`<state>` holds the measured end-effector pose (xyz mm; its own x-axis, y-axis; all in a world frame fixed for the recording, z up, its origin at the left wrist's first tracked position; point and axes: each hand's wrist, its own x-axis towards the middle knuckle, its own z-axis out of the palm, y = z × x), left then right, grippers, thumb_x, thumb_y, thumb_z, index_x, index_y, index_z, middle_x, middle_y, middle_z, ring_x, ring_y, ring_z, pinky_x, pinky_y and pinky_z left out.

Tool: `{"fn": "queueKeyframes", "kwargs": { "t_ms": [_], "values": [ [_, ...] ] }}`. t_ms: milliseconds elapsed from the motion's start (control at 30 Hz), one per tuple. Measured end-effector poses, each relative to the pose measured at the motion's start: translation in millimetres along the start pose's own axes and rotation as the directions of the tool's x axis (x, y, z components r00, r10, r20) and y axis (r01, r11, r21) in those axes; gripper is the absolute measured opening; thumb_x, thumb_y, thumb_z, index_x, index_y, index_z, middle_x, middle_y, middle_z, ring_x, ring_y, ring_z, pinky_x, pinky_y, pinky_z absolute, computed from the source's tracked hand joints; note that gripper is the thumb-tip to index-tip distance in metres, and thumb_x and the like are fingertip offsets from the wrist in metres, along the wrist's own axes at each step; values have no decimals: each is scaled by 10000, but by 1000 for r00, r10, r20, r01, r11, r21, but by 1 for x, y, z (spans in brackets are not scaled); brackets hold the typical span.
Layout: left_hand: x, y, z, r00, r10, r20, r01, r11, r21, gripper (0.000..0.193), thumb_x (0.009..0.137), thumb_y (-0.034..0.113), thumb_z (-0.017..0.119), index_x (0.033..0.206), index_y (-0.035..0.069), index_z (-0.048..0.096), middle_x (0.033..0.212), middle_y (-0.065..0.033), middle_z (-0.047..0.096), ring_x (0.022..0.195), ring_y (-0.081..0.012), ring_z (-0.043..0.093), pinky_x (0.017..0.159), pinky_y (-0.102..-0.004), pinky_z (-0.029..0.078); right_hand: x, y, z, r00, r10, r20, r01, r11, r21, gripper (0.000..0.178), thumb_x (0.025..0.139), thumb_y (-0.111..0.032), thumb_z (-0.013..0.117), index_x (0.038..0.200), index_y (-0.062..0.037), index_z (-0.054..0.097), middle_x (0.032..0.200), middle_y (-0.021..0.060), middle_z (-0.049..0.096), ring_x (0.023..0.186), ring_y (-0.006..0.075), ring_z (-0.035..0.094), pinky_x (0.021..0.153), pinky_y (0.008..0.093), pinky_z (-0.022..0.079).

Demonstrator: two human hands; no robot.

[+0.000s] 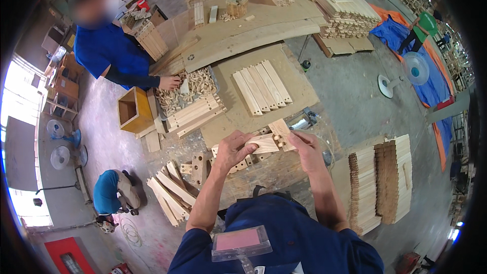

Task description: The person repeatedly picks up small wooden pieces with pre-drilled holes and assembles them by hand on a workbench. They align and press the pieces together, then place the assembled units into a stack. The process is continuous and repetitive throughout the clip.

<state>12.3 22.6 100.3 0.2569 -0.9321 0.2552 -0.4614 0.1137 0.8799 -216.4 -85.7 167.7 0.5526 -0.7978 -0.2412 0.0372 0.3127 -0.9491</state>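
Note:
My left hand (235, 148) grips a short pale wooden rail (265, 143), thumb on top. Close by on the right, my right hand (305, 147) pinches a second flat wooden piece (278, 128) set at an angle to the rail's end. Round wooden dowels (278, 140) show where the two pieces meet; I cannot tell how deep they sit. Beneath my hands lie drilled wooden blocks (199, 168) on the worn bench (264, 176). Beyond them, several slats (261, 87) with holes near their ends rest side by side on cardboard.
A co-worker's hand (170, 82) reaches into a heap of dowels (195, 85) at the left. Boards (197, 115) lie before it, beside a wooden box (136, 110). Loose slats (170, 193) stick out at the near left. Stacked slats (383, 182) stand at the right.

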Motion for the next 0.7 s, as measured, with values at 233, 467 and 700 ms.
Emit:
{"fn": "queueKeyframes", "kwargs": {
  "t_ms": [233, 467, 700],
  "values": [
    [0, -10, 10, 997, -56, -61, 59, 997, 51, 360, 895, 328, 745, 1088, 24, 741, 808, -106, 662, 717, -232, 632, 661, -348, 514, 13, 16, -3, 987, 80, -137, -64, 991, 118, 343, 977, -226, 646, 1169, 56, 681, 1042, 81, 712, 938, 141, 663, 826, 284, 520],
    [19, -107, 66, 712, -650, -266, 496, 734, -465, 341, 1012, 199, 493, 1257, -4, 616, 913, -105, 683, 871, -160, 600, 797, -355, 479, 7, 101, -62, 920, 273, -281, -190, 938, 292, 329, 978, -225, 627, 1159, 47, 665, 1052, 114, 711, 897, 209, 705, 795, 350, 579],
    [150, -196, 68, 536, -706, -463, 747, 652, -128, 276, 960, 132, 481, 1155, 1, 625, 878, -214, 683, 817, -376, 636, 765, -455, 499, -34, 148, -104, 837, 400, -373, -336, 914, 225, 299, 999, -203, 582, 1115, 61, 662, 999, 137, 711, 896, 229, 722, 764, 341, 584]
  ]
}}
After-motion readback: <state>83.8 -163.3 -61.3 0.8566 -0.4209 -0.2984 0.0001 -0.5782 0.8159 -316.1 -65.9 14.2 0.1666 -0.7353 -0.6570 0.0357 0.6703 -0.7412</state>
